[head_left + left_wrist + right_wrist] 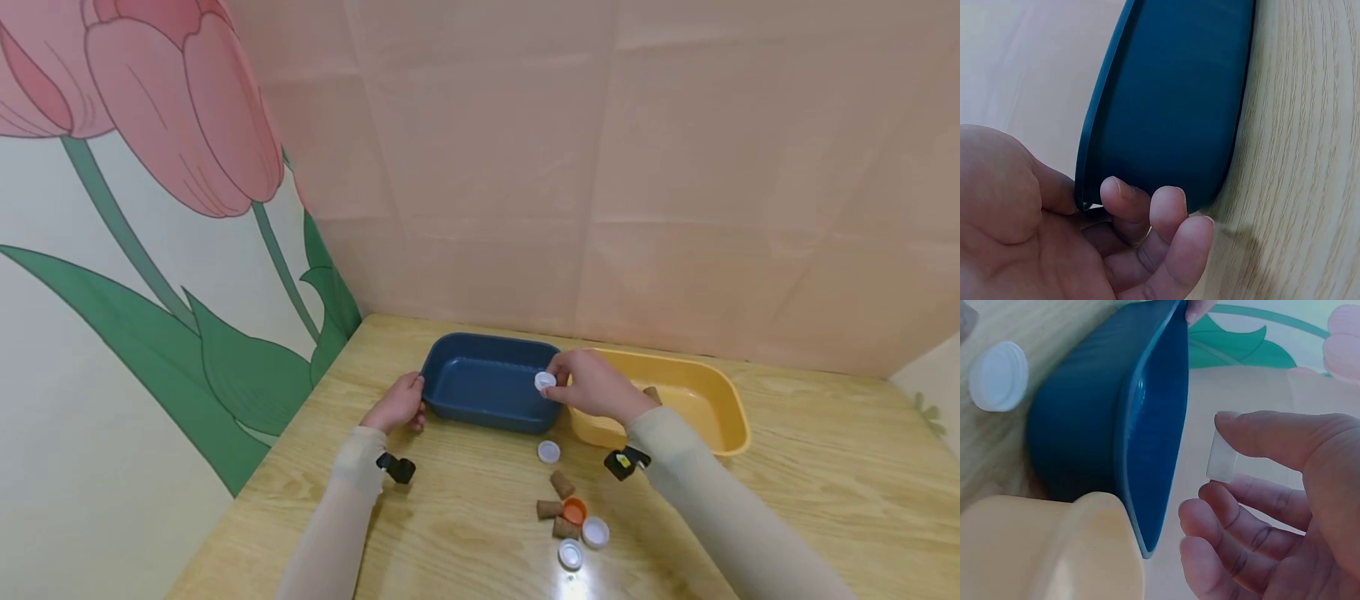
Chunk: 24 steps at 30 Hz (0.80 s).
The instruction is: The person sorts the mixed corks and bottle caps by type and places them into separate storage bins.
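A white bottle cap (545, 381) is held up over the right end of the blue tray (480, 387), pinched between thumb and fingers of the right hand (596, 383) and apart from the tray itself. At the opposite end, the rim is gripped by the left hand (400, 403), thumb against fingers, and the tray is probably best steadied there. For a tidy release, the cap should be brought in past the rim and lowered near the floor before the pinch is loosened, lest it bounce or drop towards the yellow tray (712, 417) just beside. And the cap's lie: its round face is turned back towards the head camera, its edge spanned by the pinch; being squat, no real long axis is offered. Whether the hollow side is shown cannot be told. The blue tray is laid mouth up, its long axis run left to right.
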Available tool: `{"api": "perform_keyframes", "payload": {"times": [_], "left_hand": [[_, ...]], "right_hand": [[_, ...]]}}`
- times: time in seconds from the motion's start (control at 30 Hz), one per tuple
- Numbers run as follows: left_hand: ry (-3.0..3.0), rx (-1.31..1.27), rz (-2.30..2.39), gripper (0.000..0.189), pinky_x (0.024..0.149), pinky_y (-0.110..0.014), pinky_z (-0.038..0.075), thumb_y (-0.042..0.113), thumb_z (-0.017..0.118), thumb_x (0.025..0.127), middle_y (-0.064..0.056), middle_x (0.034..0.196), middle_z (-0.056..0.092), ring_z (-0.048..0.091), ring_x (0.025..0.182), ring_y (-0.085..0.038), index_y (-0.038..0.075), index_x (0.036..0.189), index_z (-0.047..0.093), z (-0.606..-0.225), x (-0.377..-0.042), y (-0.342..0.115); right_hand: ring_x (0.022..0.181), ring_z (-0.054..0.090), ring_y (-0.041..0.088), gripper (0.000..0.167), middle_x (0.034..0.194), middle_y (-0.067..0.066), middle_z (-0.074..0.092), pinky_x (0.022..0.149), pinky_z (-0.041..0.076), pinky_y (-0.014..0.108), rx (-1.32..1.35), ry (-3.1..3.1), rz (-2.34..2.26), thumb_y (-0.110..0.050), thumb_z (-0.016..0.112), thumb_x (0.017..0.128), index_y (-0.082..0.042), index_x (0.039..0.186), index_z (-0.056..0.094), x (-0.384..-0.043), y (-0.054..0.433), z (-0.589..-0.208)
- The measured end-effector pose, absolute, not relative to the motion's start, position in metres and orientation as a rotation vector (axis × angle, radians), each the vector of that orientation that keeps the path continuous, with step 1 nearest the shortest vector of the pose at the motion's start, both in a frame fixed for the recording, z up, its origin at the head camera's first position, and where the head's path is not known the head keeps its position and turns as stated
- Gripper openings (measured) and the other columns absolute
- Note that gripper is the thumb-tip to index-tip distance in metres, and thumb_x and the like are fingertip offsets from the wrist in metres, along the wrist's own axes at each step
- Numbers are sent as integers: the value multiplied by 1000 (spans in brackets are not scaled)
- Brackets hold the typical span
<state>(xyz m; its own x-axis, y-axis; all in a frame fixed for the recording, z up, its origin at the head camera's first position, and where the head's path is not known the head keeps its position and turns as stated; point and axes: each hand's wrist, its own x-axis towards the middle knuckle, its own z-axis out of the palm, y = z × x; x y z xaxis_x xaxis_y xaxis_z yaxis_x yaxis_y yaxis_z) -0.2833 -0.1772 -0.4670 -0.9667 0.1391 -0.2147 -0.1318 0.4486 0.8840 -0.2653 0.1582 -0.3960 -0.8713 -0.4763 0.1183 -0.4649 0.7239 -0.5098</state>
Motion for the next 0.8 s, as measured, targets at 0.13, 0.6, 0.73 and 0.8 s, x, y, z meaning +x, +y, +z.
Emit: {"api": "perform_keyframes", "payload": {"times": [0.13,0.6,0.73,0.8], "left_hand": [[2442,8,1521,34,57,-38,56,20,26,111,-7,75,47,56,60,-23,-1,122,50,-466,-283,-178],[2440,17,1542,33,52,-36,55,17,26,110,-5,71,46,55,53,-20,-3,123,49,-467,-282,-175],[2428,21,1554,32,50,-34,54,17,26,110,-5,70,45,54,52,-19,-2,122,50,-467,-284,-175],[2423,15,1555,32,51,-35,54,17,26,110,-5,70,45,54,52,-19,-2,121,49,-467,-284,-176]], "right_hand": [[62,52,14,13,75,0,65,61,46,30,-809,2872,-814,-17,75,89,-6,95,71,-280,151,-394],[74,63,17,25,89,8,70,70,54,35,-756,2845,-713,-17,73,90,-1,109,69,-323,122,-397],[58,58,16,27,80,7,68,55,51,32,-694,2811,-734,-18,72,91,0,111,67,-333,117,-399],[51,55,17,29,78,7,65,49,49,31,-679,2795,-730,-18,71,91,1,113,66,-338,114,-399]]}}
